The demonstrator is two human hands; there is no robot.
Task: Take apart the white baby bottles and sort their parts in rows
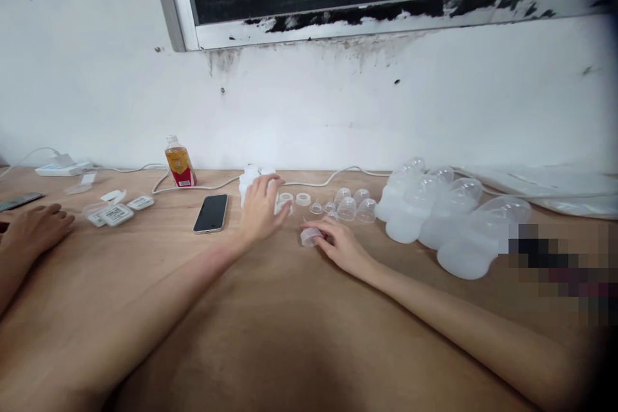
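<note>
1. Hand of a co-worker (41,228) at far left, resting on the wooden counter (164,283), with a dark device (22,201) just beyond.
2. Next along, small labelled containers (118,214) in a loose cluster, with a white power strip (62,169) behind, toward the wall.
3. Then a bottle (180,164) with a yellow and red label, upright near the wall, and a phone (211,214) lying flat, nearer the edge.
4. Left hand (263,203) beyond the phone and to its right, over white pieces (248,187); fingers spread and slightly bent, thumb beside small rings (303,199). Too much hidden under the palm to tell whether anything is gripped.
5. Clear plastic collar (309,237) held in the right hand (340,243), fingers closed on its right side and far edge. Directly left of that palm; wider than tall, with its long side running roughly left to right. Right hand clearly the nearer; left hand farther off, beyond and to the left, with a gap between.
6. Just beyond the right hand, small clear domes (346,208) grouped close together.
7. Farther right, large translucent bottles (463,257) with domed tops, standing in a tight bunch; behind, a clear plastic bag (541,190) along the wall.
</note>
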